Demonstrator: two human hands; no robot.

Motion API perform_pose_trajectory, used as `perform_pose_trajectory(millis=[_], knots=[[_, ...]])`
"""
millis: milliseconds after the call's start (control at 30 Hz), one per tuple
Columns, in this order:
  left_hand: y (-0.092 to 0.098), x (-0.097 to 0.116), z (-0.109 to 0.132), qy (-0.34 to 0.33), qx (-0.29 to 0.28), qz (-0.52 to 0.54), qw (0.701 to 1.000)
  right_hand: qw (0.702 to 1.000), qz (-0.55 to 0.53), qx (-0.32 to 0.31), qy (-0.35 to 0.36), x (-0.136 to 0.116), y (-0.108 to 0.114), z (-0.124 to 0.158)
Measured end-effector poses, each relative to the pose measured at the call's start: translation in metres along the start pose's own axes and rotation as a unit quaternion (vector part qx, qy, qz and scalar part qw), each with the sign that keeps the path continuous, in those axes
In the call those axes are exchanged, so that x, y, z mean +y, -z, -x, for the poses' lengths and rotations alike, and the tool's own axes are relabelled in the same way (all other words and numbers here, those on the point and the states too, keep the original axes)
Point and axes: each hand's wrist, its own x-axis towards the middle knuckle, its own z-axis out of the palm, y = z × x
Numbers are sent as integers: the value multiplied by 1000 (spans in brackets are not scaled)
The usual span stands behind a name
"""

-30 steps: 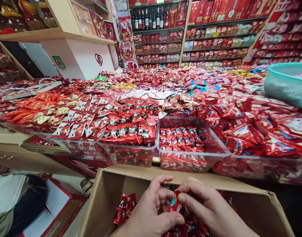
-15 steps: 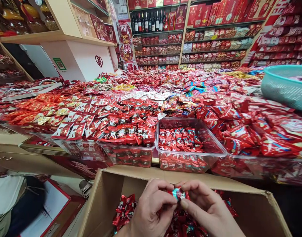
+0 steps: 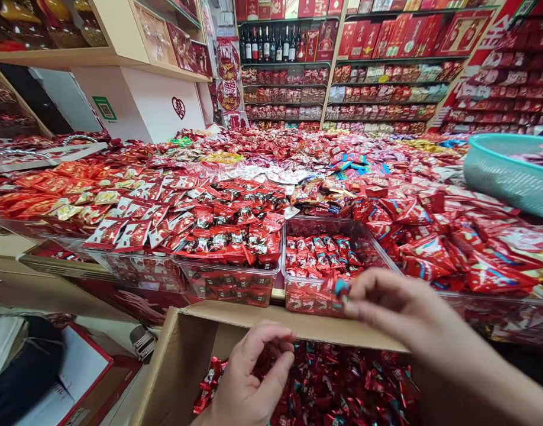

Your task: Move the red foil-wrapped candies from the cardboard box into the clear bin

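Observation:
My right hand (image 3: 396, 302) pinches one wrapped candy (image 3: 341, 287), red with a turquoise patch, at the front rim of a clear plastic bin (image 3: 293, 305). Inside that bin, matching red candies (image 3: 320, 255) lie in rows, leaving its right part bare. Lower down, my left hand (image 3: 258, 370) hovers over an open cardboard box (image 3: 165, 367), fingers curled and thumb a little apart from them, with nothing visible between. Loose candies (image 3: 342, 384) in red and turquoise wrappers fill the box bottom; my left hand hides some of them.
Left of the bin stands another clear bin heaped with red and black candies (image 3: 229, 236). Triangular red packets (image 3: 431, 254) pile up on the right, below a turquoise basket (image 3: 497, 171). A red-edged carton (image 3: 85, 373) sits on the floor at left.
My hands have parted. The right one has carried the candy up and forward to the bin, while the left has let go and moved slightly left and down over the box.

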Motion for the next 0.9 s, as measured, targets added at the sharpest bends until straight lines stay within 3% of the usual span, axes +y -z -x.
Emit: perform_pose_trajectory(millis=[67,167,267,400,567,700,900], knots=[[6,-5,-1,30,-2,-46,998,999,44,20,-21,2,23,-28],[13,-12,-2,38,-20,-88,995,991,89,-71,-76,17,42,-64],[16,-15,-3,12,-38,-110,993,971,93,-176,-135,35,40,-86],[19,-17,-3,-13,-45,-105,993,946,161,-212,-184,49,25,-96],[19,-23,-6,-45,-52,-97,993,917,267,-243,-170,50,16,-99],[19,-24,-7,-46,-52,-95,993,896,355,-229,-134,52,13,-102],[20,-23,-6,-58,-62,-84,993,886,400,-218,-90,52,12,-107]])
